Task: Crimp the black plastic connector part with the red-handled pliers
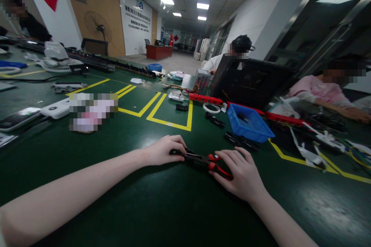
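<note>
Red-and-black-handled pliers (221, 170) are in my right hand (239, 171), its fingers wrapped around the grips. Their jaws point left toward a small dark part (176, 152), which my left hand (167, 149) pinches between thumb and fingers. The jaw tips meet or overlap this part; whether they clamp it I cannot tell. Both hands are just above the dark green tabletop (162, 204). Fingers partly hide the dark part, so its kind is unclear.
Beyond my right hand stands a blue bin (251, 123) with dark pieces nearby. A white ring-shaped roll (211, 108), red strips (206, 99) and a large black case (249, 81) lie farther back. A phone-shaped object (94, 114) is left. People sit across the table.
</note>
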The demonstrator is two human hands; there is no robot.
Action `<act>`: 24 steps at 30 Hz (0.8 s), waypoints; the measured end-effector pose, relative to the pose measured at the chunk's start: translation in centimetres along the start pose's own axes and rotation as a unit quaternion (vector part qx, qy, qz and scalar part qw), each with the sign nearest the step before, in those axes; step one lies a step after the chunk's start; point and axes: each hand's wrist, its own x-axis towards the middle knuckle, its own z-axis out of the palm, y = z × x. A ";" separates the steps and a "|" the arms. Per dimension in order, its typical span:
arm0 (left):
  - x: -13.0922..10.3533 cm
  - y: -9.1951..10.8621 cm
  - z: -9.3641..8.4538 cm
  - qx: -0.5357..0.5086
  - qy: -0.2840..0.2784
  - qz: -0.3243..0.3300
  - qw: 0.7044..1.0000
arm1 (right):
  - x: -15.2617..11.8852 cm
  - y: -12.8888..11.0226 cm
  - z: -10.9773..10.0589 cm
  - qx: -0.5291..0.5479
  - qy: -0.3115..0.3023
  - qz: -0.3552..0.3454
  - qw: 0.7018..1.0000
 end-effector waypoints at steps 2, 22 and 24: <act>0.0 0.0 0.0 0.000 -0.002 0.001 1.000 | 0.0 0.0 0.0 0.002 0.006 -0.016 1.000; 0.0 0.1 -0.2 -0.005 -0.011 -0.006 1.000 | -0.5 0.3 0.0 0.079 -0.018 0.006 0.997; 0.1 0.0 -0.2 -0.004 -0.010 -0.001 1.000 | -0.5 0.4 0.0 0.079 -0.020 0.005 0.997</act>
